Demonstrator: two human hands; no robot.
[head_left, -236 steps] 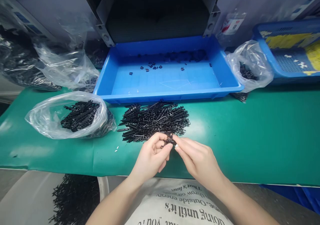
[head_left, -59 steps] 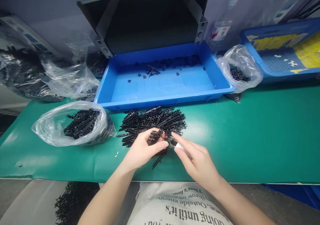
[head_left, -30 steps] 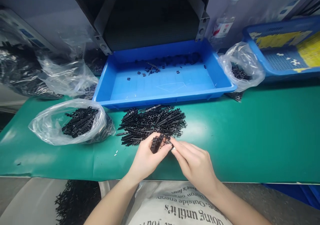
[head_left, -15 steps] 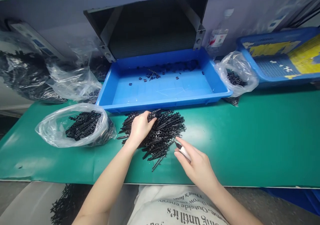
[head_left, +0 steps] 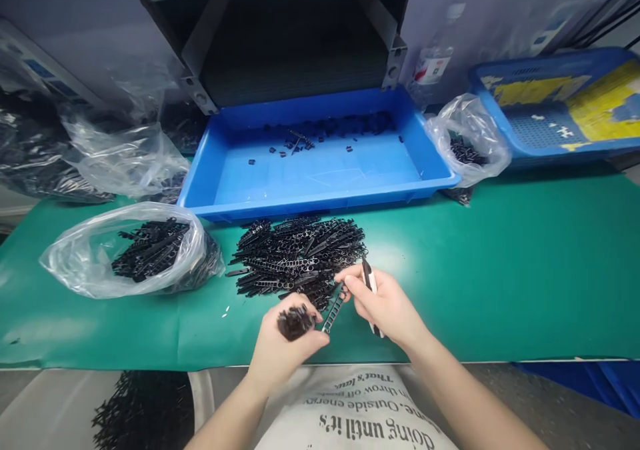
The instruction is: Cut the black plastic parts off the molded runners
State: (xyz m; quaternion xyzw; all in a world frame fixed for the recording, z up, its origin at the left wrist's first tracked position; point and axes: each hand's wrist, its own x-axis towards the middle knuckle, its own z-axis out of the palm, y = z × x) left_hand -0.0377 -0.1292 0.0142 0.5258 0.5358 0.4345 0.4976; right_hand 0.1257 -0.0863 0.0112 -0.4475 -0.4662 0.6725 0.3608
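- The left hand [head_left: 285, 343] is curled, palm up, cupping a small clump of black plastic parts [head_left: 295, 322] against its fingers.
- The right hand [head_left: 385, 300] has its fingers pressed together, pinching a black ladder-shaped plastic strip [head_left: 334, 310] and a slim white-and-black tool [head_left: 371, 287].
- The strip slants down between the two hands, its lower end just beside the left hand.
- A loose heap of matching black strips [head_left: 295, 253] lies on the green surface [head_left: 520, 283], just above the hands.
- A clear plastic bag [head_left: 85, 260] of black strips lies left of the heap.
- A blue tray [head_left: 320, 205] with scattered small black pieces sits just behind the heap.
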